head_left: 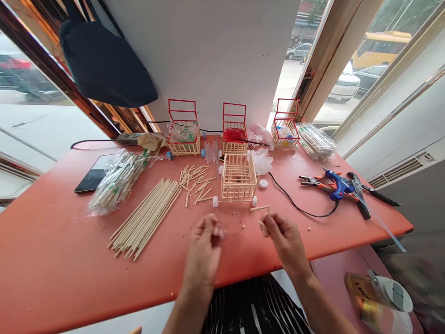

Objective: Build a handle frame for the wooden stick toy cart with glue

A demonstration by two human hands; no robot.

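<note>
Running from left to right, the red tabletop (69, 241) bears a dark tablet (91, 178) at the left, partly under a plastic-wrapped bundle of sticks (118, 183). Long wooden dowels (146, 218) lie side by side at centre left, slanting toward the upper right; short cut dowels (194, 178) are scattered just beyond their upper ends.

The left hand (206, 234), at lower centre, has its fingers curled together; blur prevents telling whether anything is between them. Above and between the hands stands an unpainted miniature wooden cart (239, 178) with white wheels, touched by neither hand. Its near bottom rod (234, 201) runs crosswise in the frame.

The right hand (283, 232), right of centre, pinches a small wooden piece (262, 226) between thumb and fingers. From this pinch the cart lies toward the upper left, its lower right wheel (255, 201) nearer to this hand than to the left. A short dowel (259, 208) lies nearly crosswise between that wheel and the fingertips; whether it joins the pinched piece cannot be told. Pliers (318, 184) and a blue glue gun (340, 185) occupy centre right.
</note>
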